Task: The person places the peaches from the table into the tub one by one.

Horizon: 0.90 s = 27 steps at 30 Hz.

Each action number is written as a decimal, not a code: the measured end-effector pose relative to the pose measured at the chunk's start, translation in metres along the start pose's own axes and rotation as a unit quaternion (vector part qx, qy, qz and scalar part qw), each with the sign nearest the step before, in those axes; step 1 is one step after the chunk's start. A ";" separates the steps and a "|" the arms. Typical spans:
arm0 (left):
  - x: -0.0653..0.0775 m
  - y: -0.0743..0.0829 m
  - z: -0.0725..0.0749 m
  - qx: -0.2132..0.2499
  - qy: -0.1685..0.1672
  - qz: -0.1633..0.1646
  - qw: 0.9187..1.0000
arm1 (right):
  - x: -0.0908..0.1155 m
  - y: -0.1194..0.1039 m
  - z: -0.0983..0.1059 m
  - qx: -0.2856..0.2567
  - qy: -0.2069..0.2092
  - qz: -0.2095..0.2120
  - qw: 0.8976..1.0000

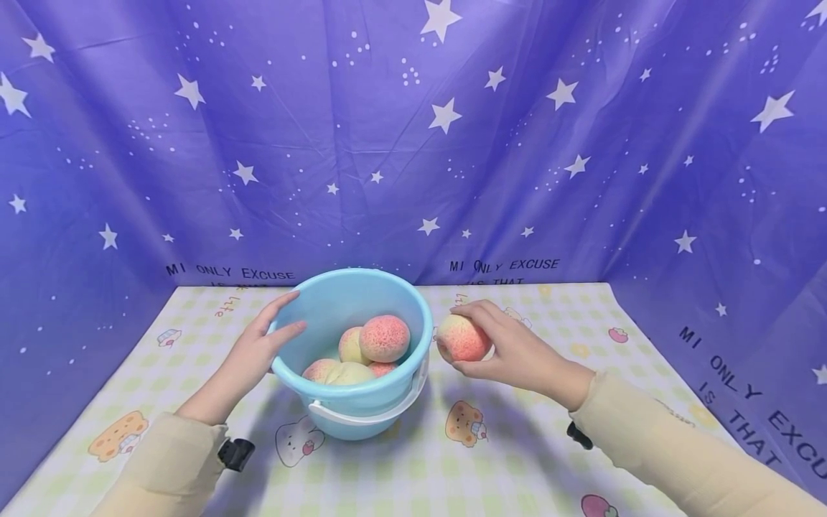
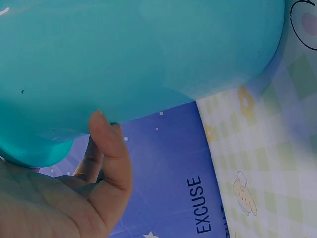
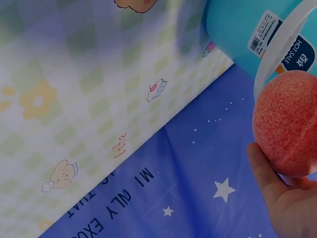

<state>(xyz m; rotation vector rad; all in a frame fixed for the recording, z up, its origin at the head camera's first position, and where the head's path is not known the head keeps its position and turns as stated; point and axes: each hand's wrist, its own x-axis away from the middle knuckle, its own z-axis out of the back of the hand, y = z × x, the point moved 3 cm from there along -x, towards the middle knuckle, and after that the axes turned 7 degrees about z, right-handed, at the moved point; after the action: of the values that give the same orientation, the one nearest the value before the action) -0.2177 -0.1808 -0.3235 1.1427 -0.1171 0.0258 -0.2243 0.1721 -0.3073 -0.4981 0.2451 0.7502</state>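
A light blue bucket stands on the table in the head view, several red-and-yellow peaches inside it. My left hand holds the bucket by the left of its rim, the thumb reaching over the edge. From the left wrist, fingers show against the bucket's outer wall. To the right of the bucket, my right hand grips another peach between thumb and fingers, above the table and outside the rim. The right wrist view shows the red side of this peach overlapping the bucket.
The bucket's white handle hangs down on its near side. A green-and-white checked cloth with cartoon prints covers the table. Behind and at both sides hangs a purple curtain with white stars.
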 end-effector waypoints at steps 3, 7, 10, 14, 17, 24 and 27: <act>-0.001 0.000 0.000 0.002 0.000 0.002 1.000 | 0.000 0.000 0.002 0.001 0.001 0.000 1.000; -0.001 0.000 0.001 0.005 0.000 0.003 1.000 | 0.001 0.001 0.005 -0.001 0.004 0.001 1.000; -0.001 0.000 0.001 0.005 0.000 0.003 1.000 | 0.001 0.001 0.007 -0.009 0.004 0.000 1.000; -0.001 0.000 0.001 0.006 -0.001 0.004 1.000 | 0.002 0.000 0.011 -0.011 0.002 -0.001 1.000; -0.001 0.001 0.001 0.004 0.000 0.005 1.000 | 0.001 -0.002 0.014 -0.007 0.004 0.002 1.000; 0.000 0.001 0.001 0.000 0.002 0.008 1.000 | -0.004 -0.005 0.018 -0.003 0.015 0.019 1.000; -0.001 0.001 0.001 -0.001 0.003 0.007 1.000 | -0.006 -0.006 0.019 -0.003 0.018 0.022 1.000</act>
<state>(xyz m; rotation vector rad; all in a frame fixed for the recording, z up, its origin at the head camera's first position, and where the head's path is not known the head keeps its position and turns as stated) -0.2184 -0.1814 -0.3225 1.1400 -0.1195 0.0411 -0.2235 0.1748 -0.2868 -0.5143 0.2873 0.7852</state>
